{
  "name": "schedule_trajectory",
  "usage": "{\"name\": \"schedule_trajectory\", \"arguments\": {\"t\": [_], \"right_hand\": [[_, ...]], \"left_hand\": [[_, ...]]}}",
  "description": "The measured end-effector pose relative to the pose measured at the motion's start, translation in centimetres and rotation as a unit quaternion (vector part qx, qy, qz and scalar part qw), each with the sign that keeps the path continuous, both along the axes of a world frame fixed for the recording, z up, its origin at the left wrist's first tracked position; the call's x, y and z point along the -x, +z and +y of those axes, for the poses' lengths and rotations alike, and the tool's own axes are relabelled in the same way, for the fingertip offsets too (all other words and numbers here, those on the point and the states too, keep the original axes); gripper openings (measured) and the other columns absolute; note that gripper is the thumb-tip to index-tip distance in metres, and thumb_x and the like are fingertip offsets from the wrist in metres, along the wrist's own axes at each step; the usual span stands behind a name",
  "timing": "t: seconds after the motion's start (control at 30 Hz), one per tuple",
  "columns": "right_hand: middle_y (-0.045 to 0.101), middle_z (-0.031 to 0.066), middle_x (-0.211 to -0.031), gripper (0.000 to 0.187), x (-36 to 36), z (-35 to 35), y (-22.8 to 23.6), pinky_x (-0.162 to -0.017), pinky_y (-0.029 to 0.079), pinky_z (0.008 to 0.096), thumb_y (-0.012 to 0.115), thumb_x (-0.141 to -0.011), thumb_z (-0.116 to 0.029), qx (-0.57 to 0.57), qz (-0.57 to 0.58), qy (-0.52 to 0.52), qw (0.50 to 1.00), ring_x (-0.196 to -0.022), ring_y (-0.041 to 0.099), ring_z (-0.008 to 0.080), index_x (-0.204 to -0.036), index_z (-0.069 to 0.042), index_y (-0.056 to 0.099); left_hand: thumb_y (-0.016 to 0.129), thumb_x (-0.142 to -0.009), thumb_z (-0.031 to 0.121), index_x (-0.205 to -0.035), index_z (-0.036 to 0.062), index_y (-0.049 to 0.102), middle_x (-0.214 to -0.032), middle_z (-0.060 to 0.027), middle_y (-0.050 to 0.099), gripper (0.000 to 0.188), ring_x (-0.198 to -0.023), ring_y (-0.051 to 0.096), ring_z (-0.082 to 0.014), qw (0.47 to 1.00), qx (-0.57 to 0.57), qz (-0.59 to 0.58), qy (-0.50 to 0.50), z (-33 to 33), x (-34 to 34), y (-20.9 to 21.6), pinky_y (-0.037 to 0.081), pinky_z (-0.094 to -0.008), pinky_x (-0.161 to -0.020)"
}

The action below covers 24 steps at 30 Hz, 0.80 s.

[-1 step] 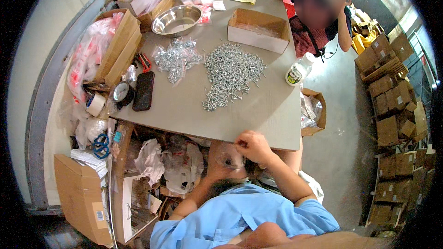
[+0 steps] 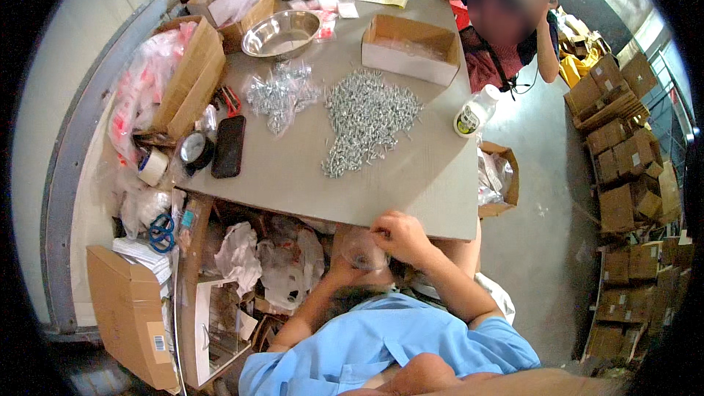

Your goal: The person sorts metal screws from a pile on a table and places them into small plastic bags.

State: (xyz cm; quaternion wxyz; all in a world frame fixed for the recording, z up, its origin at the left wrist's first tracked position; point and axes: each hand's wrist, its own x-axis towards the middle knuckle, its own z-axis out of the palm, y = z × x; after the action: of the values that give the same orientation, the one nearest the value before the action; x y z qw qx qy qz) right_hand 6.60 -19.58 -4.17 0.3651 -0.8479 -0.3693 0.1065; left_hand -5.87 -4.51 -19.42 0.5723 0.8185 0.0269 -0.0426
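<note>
Below the table's near edge, my left hand [image 2: 347, 273] is closed round a small clear plastic bag [image 2: 364, 251]; the bag is blurred and its contents cannot be made out. My right hand [image 2: 403, 236] is at the table edge beside the bag's upper right side, fingers curled and pinched together. Whatever the fingertips hold is too small to tell. In front of both hands, a large heap of small silver screws [image 2: 367, 117] is spread on the grey table [image 2: 293, 187]. To its left lie clear bags filled with screws [image 2: 280, 97].
Behind the heap are an open cardboard box [image 2: 411, 62] and a steel bowl [image 2: 280, 35]. A black phone [image 2: 229, 147] and tape rolls [image 2: 195, 149] lie left. A white bottle [image 2: 477, 111] stands at the right edge. Across the table, a person [image 2: 506, 44] sits with raised arms.
The bag in my left hand has shifted slightly and looks more blurred; a dark spot seen through it earlier has faded. My right hand's fingers have moved a little. The heap looks the same.
</note>
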Motion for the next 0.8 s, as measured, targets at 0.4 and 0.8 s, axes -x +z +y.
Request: {"name": "schedule_trajectory", "arguments": {"t": [0.4,0.8], "right_hand": [[0.05,0.0147,-0.114,0.018,2.8,2.9,4.4,-0.09,0.041,0.0447,0.066,-0.07,-0.017,-0.115,-0.081,0.289,0.947,-0.111,0.046,0.0342,-0.085,-0.007,0.062],[0.059,0.011,-0.078,0.011,0.4,-0.2,3.6,-0.063,0.049,0.0384,0.067,-0.076,-0.012,-0.151,0.037,0.072,0.985,-0.073,0.06,0.0296,-0.082,-0.005,0.06]], "left_hand": [[0.075,-0.078,0.017,-0.121,0.0018,0.045,-0.111,-0.0031,0.052,0.055,-0.104,0.05,-0.0136,0.943,0.296,0.074,-0.133,5.0,0.3,16.4,0.043,-0.0283,-0.087],[0.06,-0.089,0.016,-0.091,-0.0003,0.058,-0.086,-0.0073,0.06,0.017,-0.078,0.055,-0.0132,0.99,0.003,-0.134,0.032,2.0,-2.9,16.6,0.045,-0.0262,-0.069]]}}
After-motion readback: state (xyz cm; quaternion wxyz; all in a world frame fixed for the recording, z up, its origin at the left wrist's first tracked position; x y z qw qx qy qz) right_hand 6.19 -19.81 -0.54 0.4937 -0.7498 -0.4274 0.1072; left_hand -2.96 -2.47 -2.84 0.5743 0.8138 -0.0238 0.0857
